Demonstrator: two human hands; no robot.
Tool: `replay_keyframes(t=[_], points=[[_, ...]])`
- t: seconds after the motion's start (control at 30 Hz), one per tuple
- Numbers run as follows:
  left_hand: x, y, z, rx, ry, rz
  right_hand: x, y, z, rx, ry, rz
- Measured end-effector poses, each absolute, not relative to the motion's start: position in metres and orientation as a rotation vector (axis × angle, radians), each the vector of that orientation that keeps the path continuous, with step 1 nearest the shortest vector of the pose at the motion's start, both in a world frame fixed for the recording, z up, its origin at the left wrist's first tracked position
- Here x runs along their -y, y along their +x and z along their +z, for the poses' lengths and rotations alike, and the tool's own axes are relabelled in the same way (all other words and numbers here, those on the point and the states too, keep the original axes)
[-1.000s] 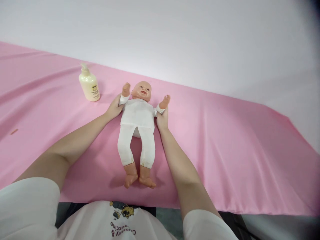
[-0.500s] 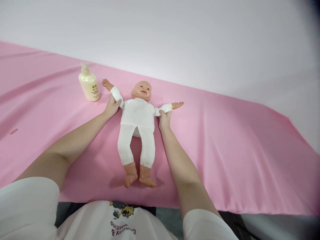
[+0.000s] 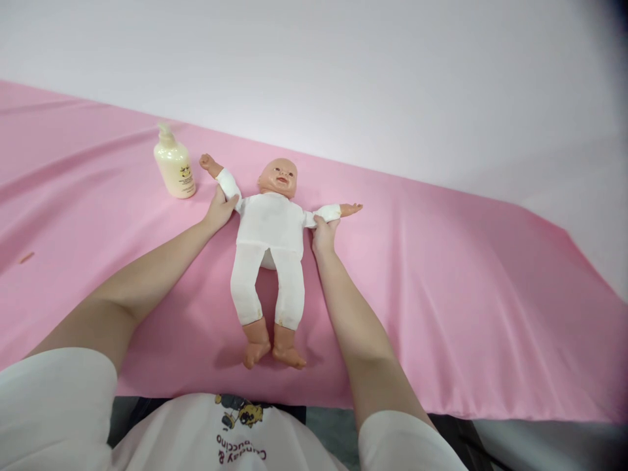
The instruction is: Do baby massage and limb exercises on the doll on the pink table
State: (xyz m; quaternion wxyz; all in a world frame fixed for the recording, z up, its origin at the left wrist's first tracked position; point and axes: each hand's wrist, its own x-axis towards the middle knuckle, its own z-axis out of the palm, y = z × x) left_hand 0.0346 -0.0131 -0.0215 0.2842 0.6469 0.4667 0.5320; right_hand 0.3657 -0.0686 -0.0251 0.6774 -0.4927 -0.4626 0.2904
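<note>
A baby doll (image 3: 269,226) in white cloth lies on its back, head away from me and bare feet toward me. Its arms are spread out to both sides. My left hand (image 3: 222,210) is closed round the doll's arm on the left, its thumb on top of the white sleeve. On the other side my right hand (image 3: 324,235) grips the doll's arm on the right near the elbow. The fingers beneath both arms are mostly hidden.
A cream pump bottle (image 3: 175,167) stands left of the doll's raised fist. Pink cloth (image 3: 441,294) with soft folds covers the table, whose back edge meets a white wall (image 3: 343,78). A small thin orange-brown piece (image 3: 26,258) lies at the far left.
The doll's arm on the right has shifted slightly outward and down, with its hand a little lower. My left hand looks unmoved.
</note>
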Motion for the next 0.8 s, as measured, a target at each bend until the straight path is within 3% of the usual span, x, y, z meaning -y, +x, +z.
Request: replay_keyframes(t=[0.1,0.23,0.6,0.8], points=[[0.016,0.036,-0.017,-1.284,1.705,1.380,0.073,0.363,-0.018,0.914,-1.197,0.692],[0.023,0.036,-0.010,-1.249,1.768,1.391,0.080,0.359,-0.007,1.137,-1.107,0.645],[0.049,0.050,0.012,-1.068,2.472,1.143,0.093,0.351,0.004,1.655,-1.107,0.399],[0.051,0.051,0.015,-1.098,2.407,1.139,0.091,0.353,0.003,1.595,-1.107,0.476]])
